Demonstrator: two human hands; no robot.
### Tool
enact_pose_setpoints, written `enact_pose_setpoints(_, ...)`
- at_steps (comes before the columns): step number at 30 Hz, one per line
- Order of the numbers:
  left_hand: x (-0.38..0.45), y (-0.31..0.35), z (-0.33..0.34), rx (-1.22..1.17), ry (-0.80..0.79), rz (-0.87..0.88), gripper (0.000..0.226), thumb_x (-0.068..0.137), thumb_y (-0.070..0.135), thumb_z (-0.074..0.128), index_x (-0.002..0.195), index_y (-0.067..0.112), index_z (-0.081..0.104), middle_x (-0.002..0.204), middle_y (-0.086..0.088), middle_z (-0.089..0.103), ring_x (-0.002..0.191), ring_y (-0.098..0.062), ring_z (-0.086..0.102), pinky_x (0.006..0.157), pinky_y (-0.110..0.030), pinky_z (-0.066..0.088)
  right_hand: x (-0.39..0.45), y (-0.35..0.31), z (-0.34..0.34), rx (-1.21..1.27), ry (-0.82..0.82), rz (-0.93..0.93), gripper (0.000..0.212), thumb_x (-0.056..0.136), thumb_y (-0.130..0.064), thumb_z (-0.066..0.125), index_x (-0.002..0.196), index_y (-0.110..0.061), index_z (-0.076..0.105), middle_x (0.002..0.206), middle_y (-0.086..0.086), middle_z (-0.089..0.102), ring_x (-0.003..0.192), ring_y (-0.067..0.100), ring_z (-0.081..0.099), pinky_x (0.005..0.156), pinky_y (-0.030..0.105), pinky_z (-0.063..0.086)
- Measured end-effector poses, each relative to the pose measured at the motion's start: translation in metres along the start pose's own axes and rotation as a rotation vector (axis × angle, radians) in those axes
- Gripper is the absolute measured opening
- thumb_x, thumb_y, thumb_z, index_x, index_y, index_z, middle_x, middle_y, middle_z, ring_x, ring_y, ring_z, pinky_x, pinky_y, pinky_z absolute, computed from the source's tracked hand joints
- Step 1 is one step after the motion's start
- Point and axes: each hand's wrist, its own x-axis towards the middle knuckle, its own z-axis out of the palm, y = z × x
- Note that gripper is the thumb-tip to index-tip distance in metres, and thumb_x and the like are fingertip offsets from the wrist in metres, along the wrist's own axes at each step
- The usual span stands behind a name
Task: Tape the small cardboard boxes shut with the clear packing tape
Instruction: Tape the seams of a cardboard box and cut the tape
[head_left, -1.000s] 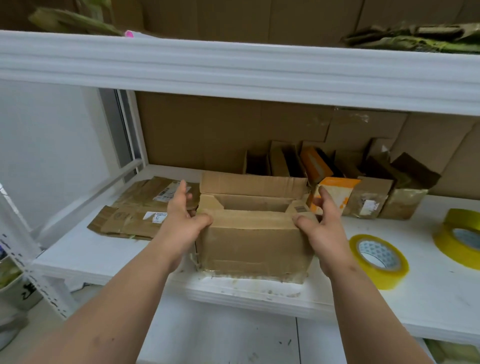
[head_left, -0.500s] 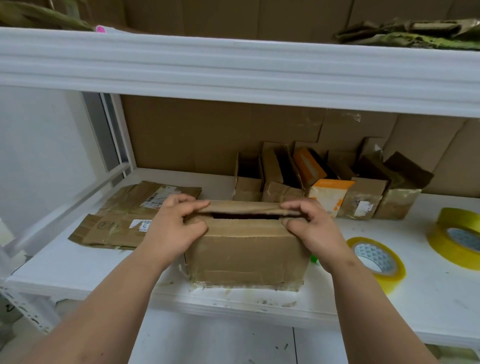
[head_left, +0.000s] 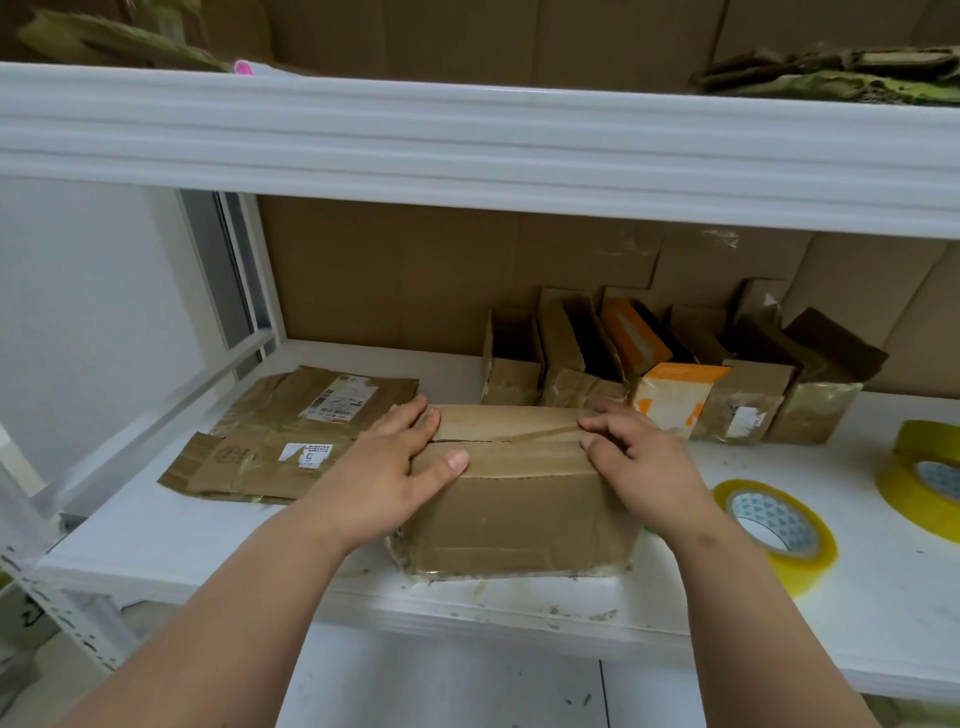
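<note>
A small brown cardboard box (head_left: 519, 514) stands on the white shelf (head_left: 857, 613) right in front of me. Its two top flaps lie folded down and meet along a thin dark seam. My left hand (head_left: 395, 467) presses flat on the left end of the flaps, fingers straight and thumb across the seam. My right hand (head_left: 639, 457) presses on the right end with its fingers bent down over the top. A roll of yellowish clear tape (head_left: 779, 530) lies flat to the right of the box, a second roll (head_left: 924, 483) farther right.
Flattened cardboard boxes (head_left: 291, 436) with labels lie on the left of the shelf. Several open small boxes (head_left: 670, 374), one of them orange, stand in a row at the back against a cardboard wall. An upper shelf beam (head_left: 467, 140) hangs overhead.
The far flap, upright a second ago, has been folded down onto the near flap. Both hands moved from the box's sides onto its top and now press the flaps flat.
</note>
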Motion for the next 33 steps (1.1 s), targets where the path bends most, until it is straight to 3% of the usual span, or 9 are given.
enact_pose_setpoints(4, 0.002, -0.002, -0.002, 0.320, -0.015, -0.020, 0.083, 0.081, 0.077, 0.010, 0.155, 0.040, 0.015, 0.164, 0.018, 0.000, 0.151, -0.012, -0.011, 0.122, -0.047, -0.005, 0.001, -0.003, 0.001, -0.201, -0.027, 0.023, 0.031, 0.098, -0.043, 0.048, 0.126, -0.042, 0.060, 0.153, -0.019, 0.039, 0.140, 0.016, 0.036, 0.116, 0.047, 0.027)
enact_pose_setpoints(7, 0.000, -0.001, 0.006, 0.492, 0.055, 0.029, 0.062, 0.097, 0.066, 0.006, 0.154, 0.044, 0.019, 0.164, 0.016, 0.008, 0.152, -0.016, -0.009, 0.120, -0.048, -0.010, -0.001, -0.006, 0.008, -0.219, -0.003, 0.027, 0.030, 0.095, -0.045, 0.051, 0.123, -0.041, 0.063, 0.151, -0.019, 0.040, 0.139, 0.017, 0.037, 0.116, 0.047, 0.026)
enact_pose_setpoints(12, -0.002, -0.013, 0.020, 0.232, -0.004, 0.029, 0.066, 0.098, 0.060, 0.028, 0.157, 0.029, 0.020, 0.165, 0.010, 0.010, 0.152, -0.013, -0.001, 0.122, -0.034, 0.002, -0.004, -0.007, 0.023, -0.138, 0.033, 0.005, 0.035, 0.096, -0.042, 0.054, 0.129, -0.032, 0.063, 0.152, -0.014, 0.040, 0.138, 0.014, 0.038, 0.117, 0.040, 0.030)
enact_pose_setpoints(15, -0.004, -0.018, 0.029, 0.262, -0.029, 0.056, 0.070, 0.098, 0.059, 0.035, 0.158, 0.029, 0.013, 0.165, 0.010, 0.003, 0.151, -0.011, -0.008, 0.119, -0.027, -0.002, -0.009, 0.001, 0.030, -0.102, -0.017, 0.045, 0.036, 0.100, -0.037, 0.050, 0.134, -0.026, 0.057, 0.157, -0.009, 0.032, 0.142, 0.014, 0.032, 0.112, 0.026, 0.025)
enact_pose_setpoints(20, 0.001, -0.008, 0.043, 0.248, 0.035, 0.077, 0.069, 0.099, 0.057, 0.035, 0.158, 0.025, 0.015, 0.165, 0.009, 0.005, 0.151, -0.012, -0.008, 0.120, -0.028, 0.000, -0.024, 0.020, 0.027, 0.015, -0.058, 0.093, 0.040, 0.101, -0.036, 0.050, 0.139, -0.027, 0.053, 0.160, -0.014, 0.026, 0.145, 0.006, 0.025, 0.108, 0.017, 0.016)
enact_pose_setpoints(27, 0.000, 0.002, 0.044, 0.233, 0.100, 0.071, 0.067, 0.101, 0.051, 0.040, 0.157, 0.021, 0.021, 0.165, 0.007, 0.012, 0.151, -0.013, -0.003, 0.110, -0.016, -0.007, -0.006, 0.018, 0.015, -0.020, -0.055, 0.130, 0.039, 0.095, -0.037, 0.061, 0.133, -0.025, 0.061, 0.154, -0.012, 0.040, 0.141, 0.011, 0.036, 0.112, 0.023, 0.025)
enact_pose_setpoints(33, 0.008, -0.004, 0.042, 0.221, 0.083, 0.034, 0.066, 0.099, 0.055, 0.039, 0.156, 0.024, 0.025, 0.164, 0.008, 0.017, 0.151, -0.010, 0.003, 0.111, -0.017, -0.004, 0.006, 0.018, 0.018, 0.047, -0.062, 0.174, 0.040, 0.091, -0.040, 0.065, 0.127, -0.023, 0.064, 0.149, -0.011, 0.047, 0.133, 0.014, 0.045, 0.101, 0.021, 0.032)
